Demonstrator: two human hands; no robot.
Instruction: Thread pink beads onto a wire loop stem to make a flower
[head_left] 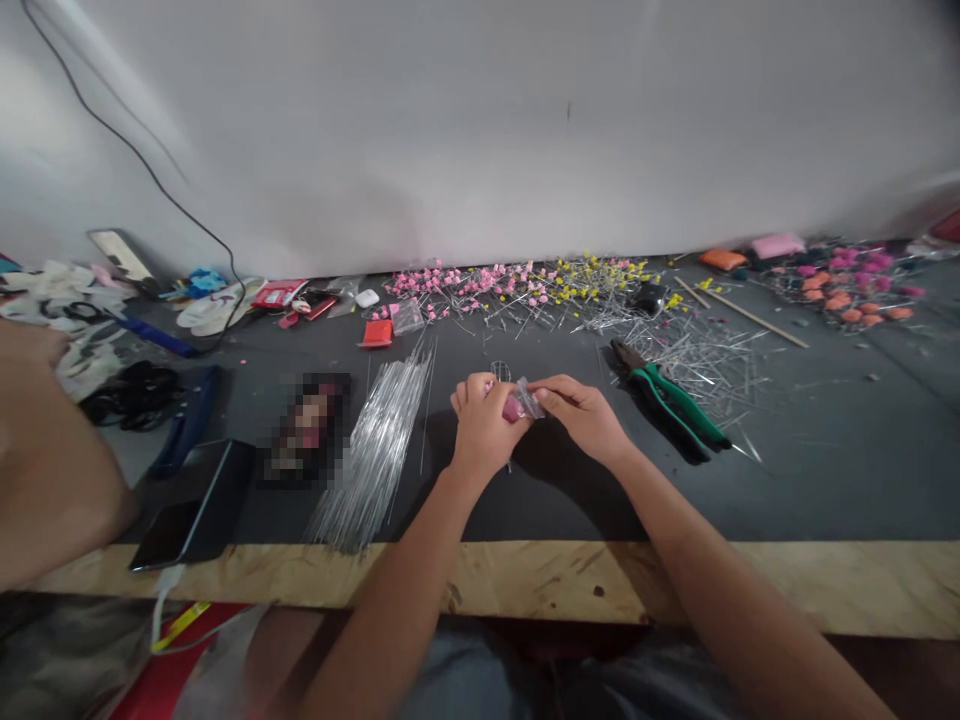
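Near the middle of the dark table, my left hand (486,420) is closed around a small clear plastic packet (529,398) with something pink inside. My right hand (581,412) pinches the packet's clear end from the right. A small wire piece (500,371) shows just behind my left fingers. To the left of my hands lies a bundle of straight silver wires (379,440). Pliers with green handles (675,400) rest on the right, beside loose scattered wires (720,360).
Wires with pink tips (472,285) and yellow tips (600,280) line the back. Coral and magenta pieces (847,290) are at the far right. On the left are a phone stand (199,500), a navy stapler-like tool (186,420) and another person's arm (60,470).
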